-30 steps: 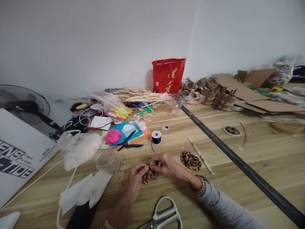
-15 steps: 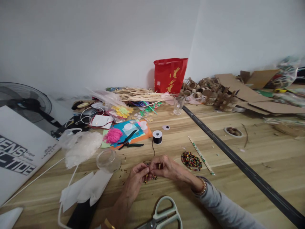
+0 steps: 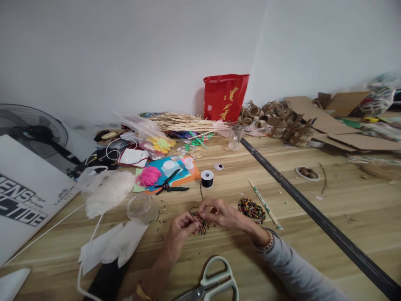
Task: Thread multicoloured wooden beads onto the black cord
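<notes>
Red bag [image 3: 221, 98] beside small baskets [image 3: 277, 128]

Above your right hand [image 3: 216, 213] you wear a bracelet [image 3: 268, 241] of small amber-brown beads, then a long grey sleeve [image 3: 294, 265], creased near its cuff. A smooth gold-coloured band [image 3: 142, 292] circles the arm above your left hand [image 3: 179, 230].

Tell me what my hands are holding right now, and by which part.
Probably the black cord, by its looped stretch between the left hand and the right hand; the exact grip is too small to tell.
</notes>
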Tool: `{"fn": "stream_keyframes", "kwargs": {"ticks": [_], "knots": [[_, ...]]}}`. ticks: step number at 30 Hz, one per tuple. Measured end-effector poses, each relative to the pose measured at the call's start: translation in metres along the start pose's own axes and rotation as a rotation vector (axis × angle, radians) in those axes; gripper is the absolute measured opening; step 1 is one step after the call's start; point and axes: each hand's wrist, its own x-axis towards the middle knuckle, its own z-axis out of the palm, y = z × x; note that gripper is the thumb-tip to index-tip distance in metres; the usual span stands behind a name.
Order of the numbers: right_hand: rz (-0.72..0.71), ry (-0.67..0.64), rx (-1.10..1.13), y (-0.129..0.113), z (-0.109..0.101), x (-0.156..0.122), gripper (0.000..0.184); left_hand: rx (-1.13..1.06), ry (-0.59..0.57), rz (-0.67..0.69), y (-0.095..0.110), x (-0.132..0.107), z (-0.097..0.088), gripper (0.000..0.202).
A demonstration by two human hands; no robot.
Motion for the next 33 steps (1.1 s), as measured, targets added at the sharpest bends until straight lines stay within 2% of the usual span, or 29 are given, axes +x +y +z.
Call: {"fn": "stream_keyframes", "kwargs": {"ticks": [4,10,12,18,26,29,33], "knots": [[0.024,-0.084,0.199,0.004,0.002,0.003,0.023,0.181,0.014,0.151,0.005,-0.004,0.005,0.014],[0.186,-0.229,0.541,0.010,0.006,0.008,0.041,0.435,0.090,0.536,0.008,-0.011,0.009,0.012],[0.215,-0.254,0.595,0.015,0.006,0.010,0.042,0.471,0.111,0.606,0.008,-0.012,0.008,0.014],[0.260,-0.326,0.722,0.027,0.010,0.011,0.040,0.507,0.144,0.705,0.004,-0.012,0.005,0.013],[0.301,-0.255,0.777,0.038,0.014,0.014,0.039,0.535,0.164,0.819,0.001,-0.014,0.003,0.016],[0.294,-0.224,0.755,0.039,0.014,0.014,0.040,0.514,0.161,0.803,0.000,-0.014,0.003,0.015],[0.267,-0.190,0.656,0.034,0.012,0.013,0.041,0.429,0.182,0.706,-0.001,-0.014,0.004,0.011]]}}
